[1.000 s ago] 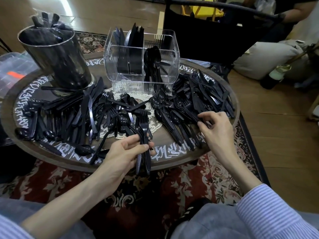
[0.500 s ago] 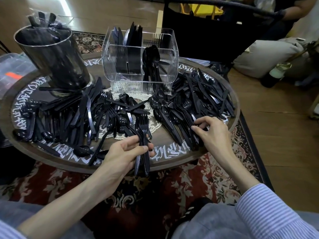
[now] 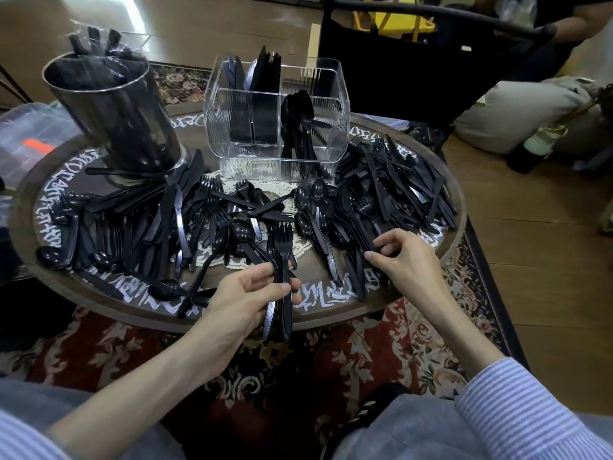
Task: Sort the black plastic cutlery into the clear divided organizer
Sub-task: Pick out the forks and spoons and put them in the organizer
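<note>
Black plastic cutlery (image 3: 142, 224) lies scattered over a round wooden table (image 3: 326, 322). The clear divided organizer (image 3: 326, 91) stands at the back centre, with knives in its left compartment and spoons in its right front one. My left hand (image 3: 245, 300) grips a bunch of black forks (image 3: 282, 260), tines pointing away from me, handles hanging past the table's near edge. My right hand (image 3: 404, 257) reaches into the right-hand pile, thumb and fingers pinching at cutlery handles (image 3: 360, 257) there; whether it has a piece lifted I cannot tell.
A tall dark cylindrical container (image 3: 112, 117) full of wrapped cutlery stands at the back left. A black chair (image 3: 408, 58) is behind the organizer, with a person seated beyond it. A patterned red rug (image 3: 298, 370) lies under the table. Clear plastic boxes (image 3: 30, 137) sit at far left.
My right hand has drawn back toward me and slid down to the near end of the right pile. My left hand keeps the fork bunch in the same place.
</note>
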